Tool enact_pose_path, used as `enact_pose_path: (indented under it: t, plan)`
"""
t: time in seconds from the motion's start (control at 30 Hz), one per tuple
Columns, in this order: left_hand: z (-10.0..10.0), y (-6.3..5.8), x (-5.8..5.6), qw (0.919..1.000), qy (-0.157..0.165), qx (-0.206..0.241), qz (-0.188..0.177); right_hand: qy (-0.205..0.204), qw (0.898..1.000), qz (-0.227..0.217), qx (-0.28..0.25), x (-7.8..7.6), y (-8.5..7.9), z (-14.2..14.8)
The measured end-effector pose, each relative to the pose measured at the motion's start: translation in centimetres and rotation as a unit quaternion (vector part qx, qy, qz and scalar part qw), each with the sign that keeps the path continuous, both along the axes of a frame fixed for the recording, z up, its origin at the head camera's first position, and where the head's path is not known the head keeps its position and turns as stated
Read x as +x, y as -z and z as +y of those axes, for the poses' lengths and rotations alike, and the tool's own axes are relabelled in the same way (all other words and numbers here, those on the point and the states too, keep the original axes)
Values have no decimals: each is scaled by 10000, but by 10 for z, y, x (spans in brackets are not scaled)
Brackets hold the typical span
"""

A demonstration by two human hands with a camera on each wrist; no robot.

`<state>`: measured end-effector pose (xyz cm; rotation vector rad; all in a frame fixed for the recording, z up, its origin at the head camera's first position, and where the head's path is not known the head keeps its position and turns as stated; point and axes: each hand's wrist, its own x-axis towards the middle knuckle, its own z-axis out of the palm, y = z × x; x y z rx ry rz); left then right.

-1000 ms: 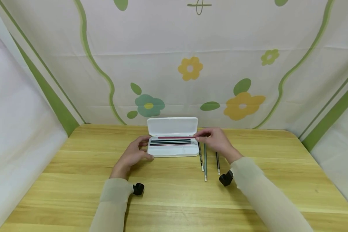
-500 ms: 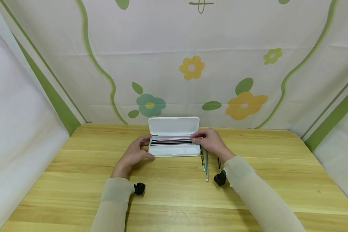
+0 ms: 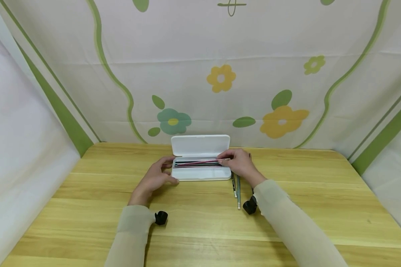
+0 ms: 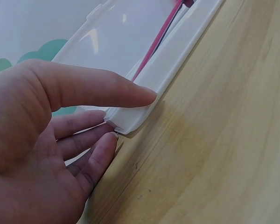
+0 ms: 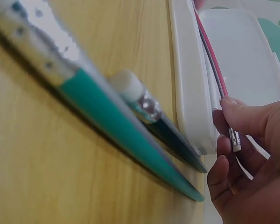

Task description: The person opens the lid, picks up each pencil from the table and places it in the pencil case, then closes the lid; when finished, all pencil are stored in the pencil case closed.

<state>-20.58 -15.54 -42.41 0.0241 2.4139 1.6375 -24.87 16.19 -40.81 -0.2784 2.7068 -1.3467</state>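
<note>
A white pencil case (image 3: 200, 175) lies on the table with its lid (image 3: 200, 145) standing up behind it. Several dark pencils (image 3: 182, 166) lie side by side inside. My right hand (image 3: 240, 163) pinches a red pencil (image 5: 213, 58) near its eraser end, between thumb and fingers. The pencil slants over the case, its far end low toward the left. At the case's left end my left hand (image 3: 153, 178) holds on, thumb (image 4: 135, 94) across the front rim and the other fingers at the end wall.
Right of the case, a green pencil (image 3: 238, 193) and a dark pencil (image 3: 234, 187) lie on the wooden table (image 3: 200, 230), eraser ends toward me. Another dark pencil (image 3: 250, 155) is mostly hidden under my right arm. A flower-printed cloth (image 3: 187, 85) hangs behind the table.
My right hand has moved slightly left with the red pencil. The pencil has gone from level along the back of the case to slanting, its left end lower. My left hand stays put.
</note>
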Motion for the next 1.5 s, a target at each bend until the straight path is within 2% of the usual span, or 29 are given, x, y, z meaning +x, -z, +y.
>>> enact_pose_path:
  t: [0.53, 0.93, 1.23, 1.5]
  plan:
    - [0, 2, -1, 10000, -21, 35, 9, 60, 9998, -15, 205, 0, 1, -14]
    - [1, -1, 2, 10000, 12, 61, -9, -173, 9987, 270, 399, 0, 5, -16]
    - [1, 1, 1, 10000, -13, 70, -15, -244, 9980, 365, 458, 1, 4, -16]
    - [0, 0, 0, 10000, -3, 59, -7, -147, 9982, 361, 455, 2, 4, -17]
